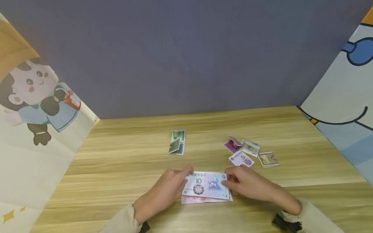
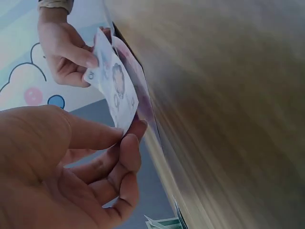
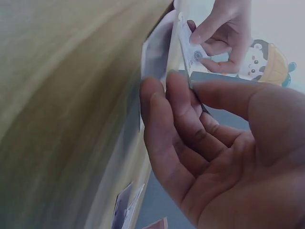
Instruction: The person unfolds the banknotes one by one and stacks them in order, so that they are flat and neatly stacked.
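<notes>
Both hands hold one play banknote (image 1: 205, 185) marked 10, pale with a blue cartoon figure. At its left end my left hand (image 1: 172, 184) pinches it between thumb and fingers. My right hand (image 1: 246, 181) pinches the opposite end, thumb on top. Below it lies a pink banknote (image 1: 201, 200), its lower edge showing and the rest covered. The left wrist view has the 10 note (image 2: 116, 90) raised at a slant over the pink note (image 2: 136, 78). In the right wrist view the 10 note (image 3: 190, 55) appears nearly edge-on.
Folded green notes (image 1: 177, 142) lie behind the hands on the wooden table (image 1: 122, 145). Right of them are a purple folded note (image 1: 233, 144), a grey-white note (image 1: 250, 148), a note marked 5 (image 1: 241, 159) and a brown note (image 1: 268, 159). A grey panel (image 1: 189, 58) stands behind.
</notes>
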The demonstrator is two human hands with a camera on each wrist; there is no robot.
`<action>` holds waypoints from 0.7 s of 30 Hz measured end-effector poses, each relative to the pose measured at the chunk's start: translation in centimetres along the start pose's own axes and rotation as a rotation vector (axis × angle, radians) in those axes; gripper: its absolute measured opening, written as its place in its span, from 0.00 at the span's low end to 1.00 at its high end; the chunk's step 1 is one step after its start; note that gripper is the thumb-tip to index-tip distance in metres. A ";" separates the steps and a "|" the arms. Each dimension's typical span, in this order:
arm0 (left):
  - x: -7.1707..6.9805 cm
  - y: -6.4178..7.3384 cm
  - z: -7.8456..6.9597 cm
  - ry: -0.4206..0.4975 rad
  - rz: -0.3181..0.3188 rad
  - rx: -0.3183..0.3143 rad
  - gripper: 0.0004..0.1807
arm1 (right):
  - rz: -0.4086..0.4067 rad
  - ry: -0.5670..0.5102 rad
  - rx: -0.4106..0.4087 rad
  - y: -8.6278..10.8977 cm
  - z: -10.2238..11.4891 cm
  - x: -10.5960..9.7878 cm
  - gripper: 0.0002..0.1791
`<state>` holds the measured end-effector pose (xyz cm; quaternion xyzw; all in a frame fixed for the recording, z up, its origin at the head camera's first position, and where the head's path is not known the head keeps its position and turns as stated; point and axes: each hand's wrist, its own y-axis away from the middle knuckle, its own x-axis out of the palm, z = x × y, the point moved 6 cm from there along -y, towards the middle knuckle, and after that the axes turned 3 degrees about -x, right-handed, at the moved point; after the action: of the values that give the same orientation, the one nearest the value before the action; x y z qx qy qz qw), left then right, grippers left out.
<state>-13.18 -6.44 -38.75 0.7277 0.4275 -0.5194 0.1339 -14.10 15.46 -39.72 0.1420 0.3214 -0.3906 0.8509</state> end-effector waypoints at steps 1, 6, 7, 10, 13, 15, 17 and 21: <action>0.1 0.0 -0.1 -0.031 0.007 -0.001 0.13 | 0.006 0.008 -0.001 0.0 -0.1 0.1 0.18; 0.7 0.0 -0.2 -0.072 0.060 -0.017 0.09 | 0.015 0.046 0.003 0.1 -0.3 0.5 0.17; 0.8 0.0 -0.1 -0.056 0.072 -0.024 0.09 | 0.014 0.059 0.003 0.1 -0.4 0.6 0.17; 0.9 0.1 0.0 -0.013 0.098 -0.050 0.08 | 0.015 0.096 0.008 0.0 -0.6 0.9 0.17; 1.0 0.0 0.0 0.018 0.106 -0.059 0.08 | 0.014 0.119 0.013 -0.1 -0.7 1.1 0.15; 0.9 0.0 0.0 0.029 0.106 -0.054 0.08 | 0.009 0.126 0.013 -0.1 -0.8 1.3 0.13; 0.9 0.1 -0.1 0.040 0.108 -0.042 0.08 | 0.001 0.133 0.013 -0.2 -0.8 1.3 0.12; 1.1 0.1 -0.2 0.056 0.131 -0.026 0.09 | -0.005 0.140 0.009 -0.2 -0.7 1.4 0.12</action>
<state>-12.86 -5.85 -39.64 0.7666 0.3894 -0.4832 0.1650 -13.93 14.90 -41.16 0.1721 0.3784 -0.3831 0.8249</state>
